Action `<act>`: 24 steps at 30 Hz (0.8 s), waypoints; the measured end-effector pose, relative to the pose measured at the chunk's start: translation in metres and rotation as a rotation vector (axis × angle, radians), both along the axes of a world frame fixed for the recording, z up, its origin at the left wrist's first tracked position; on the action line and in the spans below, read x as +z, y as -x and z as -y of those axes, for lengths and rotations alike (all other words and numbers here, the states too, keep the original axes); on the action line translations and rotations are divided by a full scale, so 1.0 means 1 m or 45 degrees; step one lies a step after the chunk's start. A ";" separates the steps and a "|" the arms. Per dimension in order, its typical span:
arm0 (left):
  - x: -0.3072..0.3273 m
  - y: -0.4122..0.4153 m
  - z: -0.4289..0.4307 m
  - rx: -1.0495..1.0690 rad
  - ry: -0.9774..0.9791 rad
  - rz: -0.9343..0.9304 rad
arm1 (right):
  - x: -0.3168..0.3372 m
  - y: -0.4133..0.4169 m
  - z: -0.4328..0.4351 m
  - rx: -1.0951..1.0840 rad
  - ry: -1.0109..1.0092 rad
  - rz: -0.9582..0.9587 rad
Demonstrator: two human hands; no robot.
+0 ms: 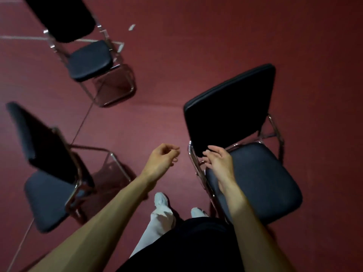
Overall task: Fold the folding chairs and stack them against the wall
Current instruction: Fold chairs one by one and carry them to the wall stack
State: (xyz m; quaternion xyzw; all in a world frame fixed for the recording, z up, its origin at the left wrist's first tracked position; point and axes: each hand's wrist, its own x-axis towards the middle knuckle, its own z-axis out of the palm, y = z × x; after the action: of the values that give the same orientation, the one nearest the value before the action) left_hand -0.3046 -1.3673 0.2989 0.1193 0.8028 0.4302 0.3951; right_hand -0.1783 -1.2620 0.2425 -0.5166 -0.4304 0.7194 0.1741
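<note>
Three folding chairs stand unfolded on a dark red floor (196, 46), each with a black padded seat and back on a chrome tube frame.

The nearest chair (255, 183) is on the person's right, its seat just beside their right leg and its backrest (229, 114) upright and angled away. The right hand (218, 160) hovers over the left rear corner of this seat. Its fingers (211, 149) are loosely spread and half straight, with the tips close to the lower corner of the backrest and the chrome upright there. They hold nothing, and whether they touch the padding cannot be told.

The left hand (163, 158) hangs in the air over the floor, just left of that chair and apart from it. Its fingers are loosely curled toward the palm and hold nothing.

A second chair (49, 195) stands at the person's left, blurred, well apart from the first. A third chair (90, 59) stands farther off at the upper left, beside pale tape marks (132, 27) on the floor.

Below the arms show a black top, light trousers and a pair of pale shoes (161, 199) between the two nearer chairs.
</note>
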 end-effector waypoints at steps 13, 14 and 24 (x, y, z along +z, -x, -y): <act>-0.074 0.053 -0.073 -0.670 0.097 0.237 | -0.039 -0.018 0.026 -0.690 0.098 0.426; -0.078 0.053 -0.076 -0.683 0.105 0.255 | -0.040 -0.019 0.030 -0.716 0.103 0.445; -0.142 0.012 -0.076 -0.923 0.234 0.332 | -0.092 -0.058 0.073 -1.149 0.292 0.351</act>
State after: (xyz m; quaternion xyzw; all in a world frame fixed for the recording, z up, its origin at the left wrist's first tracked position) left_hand -0.3168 -1.2912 0.1571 0.3035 0.6869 0.2005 0.6292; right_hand -0.1207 -1.3355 0.1509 -0.7581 -0.1003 0.5398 0.3519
